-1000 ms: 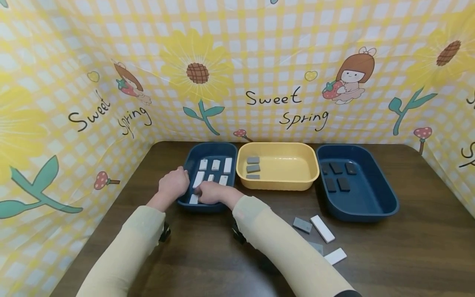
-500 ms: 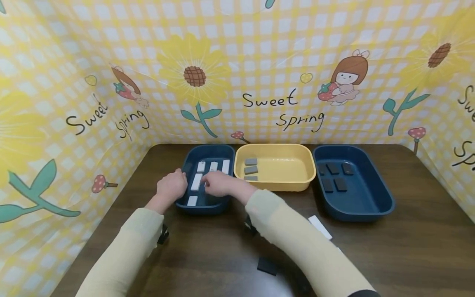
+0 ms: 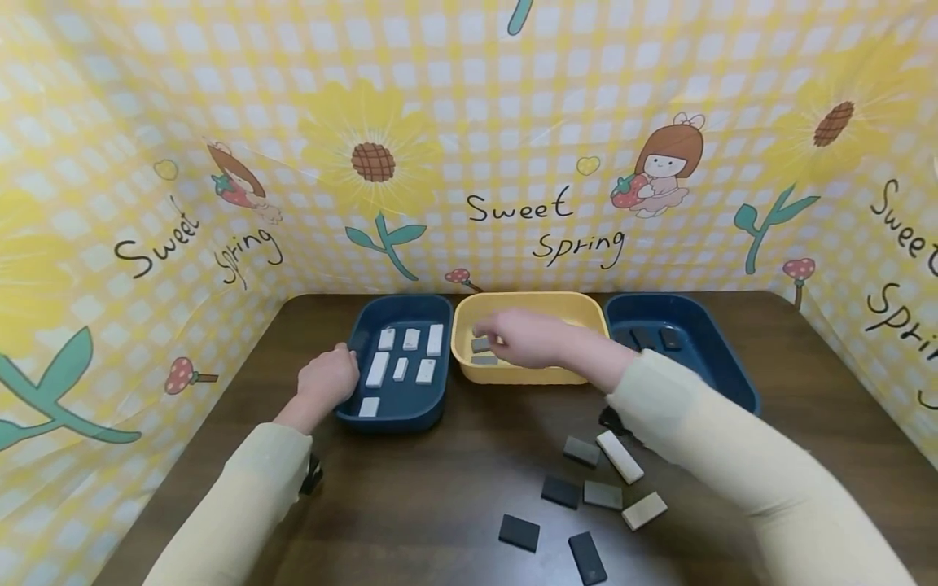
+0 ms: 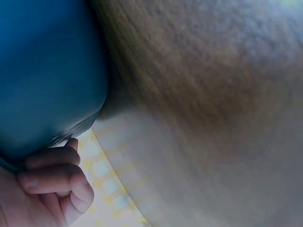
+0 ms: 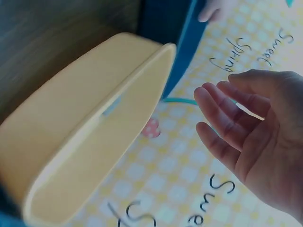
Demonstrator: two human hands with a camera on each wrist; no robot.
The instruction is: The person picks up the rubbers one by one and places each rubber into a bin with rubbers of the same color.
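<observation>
In the head view, my left hand [image 3: 327,378] grips the left rim of the left blue bin [image 3: 406,404]. Its fingers curl at the bin's edge in the left wrist view. Several white rectangular blocks [image 3: 377,369] lie in rows inside that bin. My right hand [image 3: 529,338] hovers over the yellow bin [image 3: 528,375] and covers part of its inside. Loosely bent, apart and holding nothing, its fingers [image 5: 220,111] show in the right wrist view. Grey blocks [image 3: 481,345] lie at the yellow bin's left side, partly hidden by the hand.
The right blue bin [image 3: 721,370] holds dark blocks [image 3: 669,338], partly hidden by my right sleeve. On the brown table [image 3: 410,505] in front lie loose black blocks [image 3: 519,533], grey blocks [image 3: 602,495] and white blocks [image 3: 620,456]. A patterned cloth [image 3: 528,146] hangs behind.
My right hand has left the white blocks in the left blue bin and moved right, over the yellow bin. My left hand stays on the left bin's rim. The head view has shifted slightly.
</observation>
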